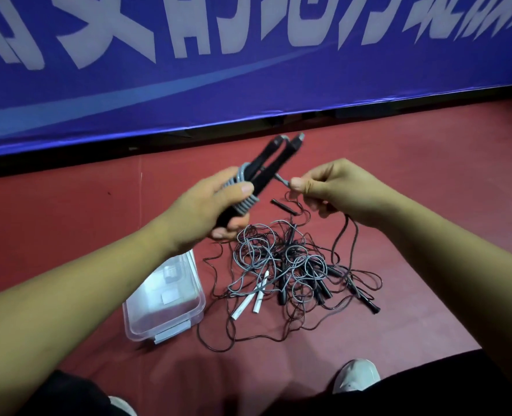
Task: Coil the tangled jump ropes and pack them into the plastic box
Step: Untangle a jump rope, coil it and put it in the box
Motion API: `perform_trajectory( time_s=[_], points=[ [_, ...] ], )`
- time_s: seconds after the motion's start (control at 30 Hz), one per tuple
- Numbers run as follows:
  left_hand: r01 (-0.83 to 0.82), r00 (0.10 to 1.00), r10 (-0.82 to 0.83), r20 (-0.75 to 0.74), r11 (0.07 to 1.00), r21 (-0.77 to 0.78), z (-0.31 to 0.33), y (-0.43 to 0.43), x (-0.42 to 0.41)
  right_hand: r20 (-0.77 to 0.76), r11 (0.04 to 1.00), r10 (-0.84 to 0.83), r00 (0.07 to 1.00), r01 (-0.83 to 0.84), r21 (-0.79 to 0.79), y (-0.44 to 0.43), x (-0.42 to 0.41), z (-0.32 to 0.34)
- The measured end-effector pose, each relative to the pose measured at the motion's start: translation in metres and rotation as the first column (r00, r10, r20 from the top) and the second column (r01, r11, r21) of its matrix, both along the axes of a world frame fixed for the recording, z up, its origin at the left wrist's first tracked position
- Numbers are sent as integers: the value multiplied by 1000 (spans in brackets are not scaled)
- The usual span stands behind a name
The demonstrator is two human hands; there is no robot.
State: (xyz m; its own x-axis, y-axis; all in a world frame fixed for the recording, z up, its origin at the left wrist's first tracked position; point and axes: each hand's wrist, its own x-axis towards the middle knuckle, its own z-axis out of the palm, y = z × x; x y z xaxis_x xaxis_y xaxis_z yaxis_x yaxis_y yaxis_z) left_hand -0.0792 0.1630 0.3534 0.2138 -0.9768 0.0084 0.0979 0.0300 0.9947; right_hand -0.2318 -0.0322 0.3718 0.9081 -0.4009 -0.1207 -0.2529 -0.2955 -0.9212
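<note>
My left hand (pixel 206 205) grips a pair of black jump-rope handles (pixel 274 159) with grey cord wound round them (pixel 244 202), held up over the floor. My right hand (pixel 329 187) pinches the free grey end of that cord (pixel 283 181) just right of the handles, and a dark cord hangs down from under it. Below my hands a tangled pile of grey and black ropes (pixel 281 259) lies on the red floor, with white handles (pixel 253 298) and several black handles (pixel 365 298) among them. The clear plastic box (pixel 164 298) stands open, left of the pile.
A blue banner with white lettering (pixel 248 70) runs along the back, its lower edge near the floor. A loose black handle (pixel 283 206) lies just beyond the pile. My shoe (pixel 355 375) and dark trouser legs sit at the bottom edge.
</note>
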Motion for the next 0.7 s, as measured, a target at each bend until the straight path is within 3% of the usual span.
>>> perform_trajectory(
  time_s=[0.1,0.37,0.7],
  points=[
    [-133,984,126,-126,990,-48,3,-2,1,-93,981,112,989,-96,169,8,4,-5],
    [-422,899,422,-114,906,28,12,-1,29,-33,812,159,987,-111,573,15,4,-2],
    [-587,810,578,102,794,158,5,10,65,15,827,93,996,-86,556,33,-1,17]
  ],
)
